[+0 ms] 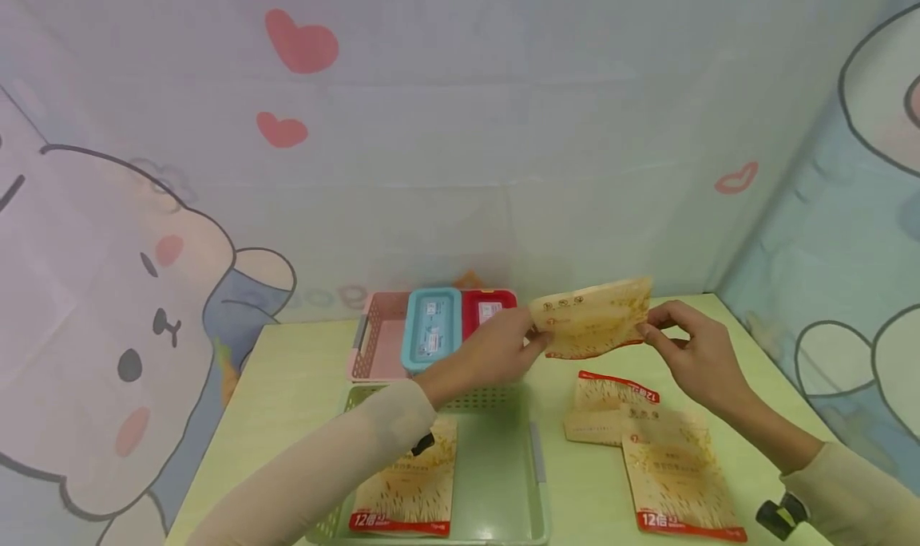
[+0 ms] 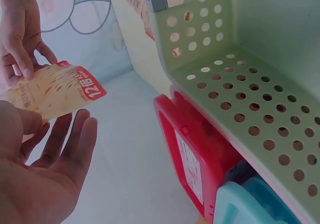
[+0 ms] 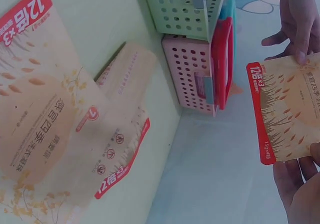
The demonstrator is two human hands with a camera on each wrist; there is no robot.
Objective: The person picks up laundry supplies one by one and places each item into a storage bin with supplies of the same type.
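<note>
Above the table, both hands hold a flat beige pouch (image 1: 591, 320) with a wheat print and a red border. The left hand (image 1: 505, 345) pinches its left edge between thumb and fingers. At the opposite edge, the right hand (image 1: 691, 353) pinches it between thumb and index finger. Below the right hand, another such pouch (image 1: 679, 470) lies on the table, overlapping a third, bent pouch (image 1: 609, 402). A pouch (image 1: 410, 490) also lies inside the green basket (image 1: 496, 466), partly hidden by the left forearm.
Behind the green basket stands a pink basket (image 1: 384, 326). It holds a container with a light blue lid (image 1: 432, 328) and one with a red lid (image 1: 470, 306). A printed cloth (image 1: 431, 171) hangs behind the pale green table (image 1: 280, 394).
</note>
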